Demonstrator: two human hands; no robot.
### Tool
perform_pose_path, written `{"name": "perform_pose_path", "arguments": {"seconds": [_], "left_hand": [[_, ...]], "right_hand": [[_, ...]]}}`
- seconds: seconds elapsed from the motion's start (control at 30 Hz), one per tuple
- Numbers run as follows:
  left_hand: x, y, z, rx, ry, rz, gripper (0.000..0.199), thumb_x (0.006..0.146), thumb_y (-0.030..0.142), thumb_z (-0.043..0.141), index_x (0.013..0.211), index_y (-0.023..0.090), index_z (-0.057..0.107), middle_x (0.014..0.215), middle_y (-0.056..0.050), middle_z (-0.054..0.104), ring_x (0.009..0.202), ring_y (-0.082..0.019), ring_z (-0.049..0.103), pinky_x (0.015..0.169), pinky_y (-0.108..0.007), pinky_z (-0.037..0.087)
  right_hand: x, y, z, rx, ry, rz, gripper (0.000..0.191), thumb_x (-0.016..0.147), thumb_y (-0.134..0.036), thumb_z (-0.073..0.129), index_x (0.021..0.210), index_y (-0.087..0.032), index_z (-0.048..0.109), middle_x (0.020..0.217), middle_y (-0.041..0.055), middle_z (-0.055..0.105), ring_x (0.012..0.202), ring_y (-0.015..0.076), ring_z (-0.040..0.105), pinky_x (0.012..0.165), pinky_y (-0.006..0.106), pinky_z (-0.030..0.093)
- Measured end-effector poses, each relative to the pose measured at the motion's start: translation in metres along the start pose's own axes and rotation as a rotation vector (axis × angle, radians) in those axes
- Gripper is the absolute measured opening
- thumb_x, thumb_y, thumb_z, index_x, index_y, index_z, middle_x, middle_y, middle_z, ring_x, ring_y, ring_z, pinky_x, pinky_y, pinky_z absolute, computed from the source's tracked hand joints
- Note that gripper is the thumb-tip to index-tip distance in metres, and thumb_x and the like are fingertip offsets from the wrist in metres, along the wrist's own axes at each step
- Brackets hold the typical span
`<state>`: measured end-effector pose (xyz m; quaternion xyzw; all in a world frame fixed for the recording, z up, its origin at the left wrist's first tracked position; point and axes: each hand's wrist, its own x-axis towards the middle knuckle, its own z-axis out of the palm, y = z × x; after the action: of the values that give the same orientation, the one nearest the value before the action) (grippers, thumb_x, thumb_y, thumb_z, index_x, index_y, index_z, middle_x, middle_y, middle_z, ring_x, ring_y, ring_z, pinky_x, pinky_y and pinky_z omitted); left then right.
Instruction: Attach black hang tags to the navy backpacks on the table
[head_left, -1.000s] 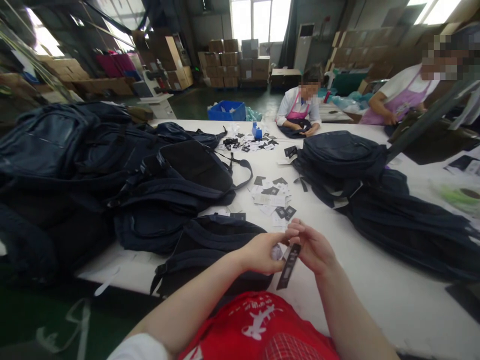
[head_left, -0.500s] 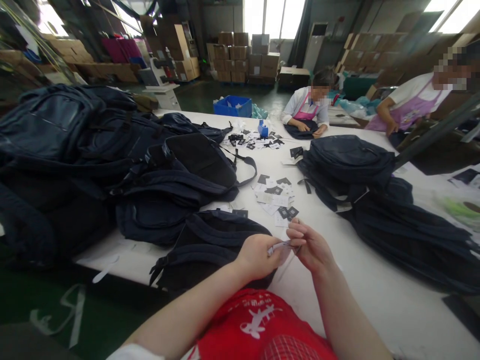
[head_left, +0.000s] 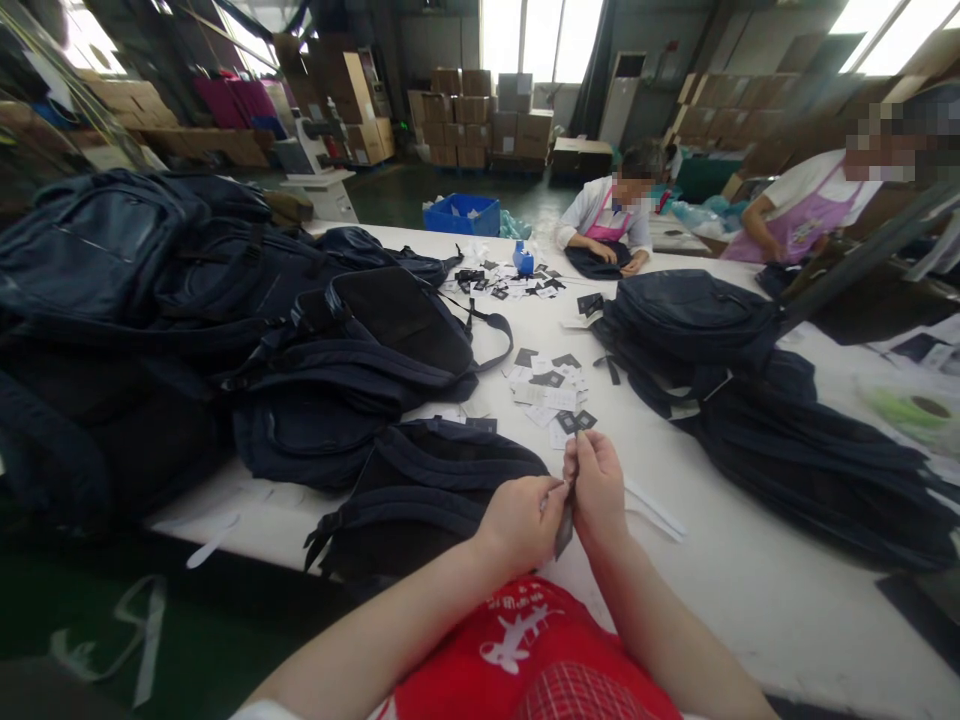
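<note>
My left hand point(head_left: 523, 518) is closed on a small dark tag point(head_left: 564, 535) that hangs below the fingers, close over the white table point(head_left: 720, 600). Touching it on the right, my right hand point(head_left: 596, 485) is pinched, and what lies between its fingertips is too small to make out. A thin white strip point(head_left: 656, 512) shows right of my right hand. Black and white tags point(head_left: 551, 385) lie scattered just beyond my hands. A dark backpack point(head_left: 442, 480) with its straps up lies beside my left hand.
Dark backpacks point(head_left: 202, 260) are piled at the left, and more backpacks point(head_left: 697, 320) lie at the right. Farther back are another heap of tags point(head_left: 517, 285), a blue tape dispenser point(head_left: 523, 258) and a blue bin point(head_left: 461, 214). Two people work across the table.
My right hand has turned and closed in against my left hand. The dark tag now hangs below the fingers, and a white strip shows to the right.
</note>
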<state>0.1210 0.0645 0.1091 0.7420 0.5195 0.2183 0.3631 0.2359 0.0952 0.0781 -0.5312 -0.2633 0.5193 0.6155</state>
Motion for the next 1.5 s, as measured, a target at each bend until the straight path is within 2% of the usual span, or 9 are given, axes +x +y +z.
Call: {"name": "perform_pose_path", "arguments": {"seconds": [0.13, 0.3, 0.47, 0.6, 0.9, 1.13, 1.27, 1.37, 1.5], "left_hand": [[-0.01, 0.0, 0.009, -0.009, 0.036, -0.001, 0.03, 0.091, 0.036, 0.046, 0.108, 0.02, 0.066, 0.099, -0.008, 0.073, 0.091, -0.023, 0.067, 0.083, -0.032, 0.05], [-0.019, -0.004, 0.011, -0.028, 0.013, 0.014, 0.047, 0.075, 0.038, 0.067, 0.118, 0.019, 0.061, 0.109, -0.009, 0.07, 0.099, -0.027, 0.066, 0.091, -0.038, 0.051], [-0.025, -0.008, 0.017, -0.069, 0.027, 0.005, 0.049, 0.075, 0.037, 0.065, 0.12, 0.018, 0.057, 0.115, -0.01, 0.067, 0.104, -0.027, 0.063, 0.096, -0.039, 0.049], [-0.028, -0.008, 0.015, -0.12, 0.004, -0.02, 0.04, 0.078, 0.023, 0.057, 0.118, 0.02, 0.054, 0.111, -0.007, 0.067, 0.101, -0.023, 0.063, 0.093, -0.035, 0.049], [-0.043, 0.008, 0.008, 0.106, -0.011, -0.072, 0.052, 0.064, 0.02, 0.062, 0.113, 0.019, 0.045, 0.115, -0.011, 0.057, 0.106, -0.027, 0.056, 0.098, -0.042, 0.045], [-0.042, 0.006, 0.0, 0.216, -0.03, -0.062, 0.076, 0.064, 0.015, 0.059, 0.136, 0.014, 0.033, 0.128, -0.015, 0.052, 0.118, -0.028, 0.05, 0.105, -0.041, 0.042], [-0.041, 0.001, -0.002, 0.257, -0.05, -0.074, 0.081, 0.064, 0.012, 0.058, 0.14, 0.014, 0.03, 0.131, -0.015, 0.052, 0.12, -0.027, 0.051, 0.106, -0.039, 0.041], [-0.04, -0.004, 0.001, 0.282, -0.082, -0.113, 0.081, 0.065, 0.01, 0.056, 0.141, 0.012, 0.029, 0.134, -0.016, 0.051, 0.122, -0.027, 0.05, 0.108, -0.039, 0.04], [-0.039, -0.01, 0.005, 0.32, -0.129, -0.141, 0.084, 0.065, 0.009, 0.058, 0.143, 0.009, 0.028, 0.138, -0.018, 0.049, 0.126, -0.028, 0.048, 0.108, -0.039, 0.039]], "right_hand": [[0.0, 0.005, 0.0, 0.04, 0.034, 0.031, 0.027, 0.082, -0.042, 0.064, 0.08, -0.02, 0.049, 0.066, -0.0071, 0.052, 0.045, 0.0036, 0.038, 0.04, 0.017, 0.03], [-0.001, 0.004, 0.0, 0.178, 0.058, 0.137, 0.033, 0.07, -0.041, 0.073, 0.076, -0.02, 0.048, 0.065, -0.0066, 0.052, 0.046, 0.0044, 0.039, 0.04, 0.018, 0.031], [-0.005, 0.0, 0.001, 0.23, 0.02, 0.217, 0.032, 0.069, -0.038, 0.074, 0.077, -0.021, 0.048, 0.067, -0.0061, 0.05, 0.049, 0.0056, 0.04, 0.041, 0.018, 0.034], [-0.014, -0.005, -0.002, 0.262, -0.064, 0.226, 0.03, 0.071, -0.036, 0.074, 0.081, -0.022, 0.049, 0.069, -0.0059, 0.05, 0.052, 0.0067, 0.042, 0.045, 0.019, 0.035], [-0.045, -0.015, -0.016, 0.103, -0.386, 0.07, 0.021, 0.089, -0.037, 0.06, 0.078, -0.022, 0.05, 0.069, -0.004, 0.054, 0.056, 0.0089, 0.046, 0.059, 0.023, 0.041], [-0.028, -0.011, -0.035, 0.029, -0.289, 0.011, 0.02, 0.085, -0.041, 0.065, 0.082, -0.022, 0.057, 0.087, 0.0006, 0.066, 0.078, 0.0137, 0.06, 0.075, 0.028, 0.05], [-0.022, -0.015, -0.048, -0.183, -0.365, 0.058, 0.03, 0.082, -0.049, 0.066, 0.089, -0.02, 0.062, 0.088, 0.0055, 0.069, 0.071, 0.0162, 0.061, 0.067, 0.03, 0.05], [-0.026, -0.024, -0.056, -0.357, -0.306, -0.097, 0.031, 0.08, -0.044, 0.069, 0.103, -0.024, 0.064, 0.092, 0.0053, 0.068, 0.072, 0.0178, 0.059, 0.065, 0.032, 0.049], [-0.035, -0.038, -0.059, -0.63, -0.354, -0.371, 0.009, 0.078, -0.03, 0.07, 0.086, -0.027, 0.069, 0.082, 0.0041, 0.065, 0.077, 0.0212, 0.058, 0.074, 0.036, 0.047]]}}
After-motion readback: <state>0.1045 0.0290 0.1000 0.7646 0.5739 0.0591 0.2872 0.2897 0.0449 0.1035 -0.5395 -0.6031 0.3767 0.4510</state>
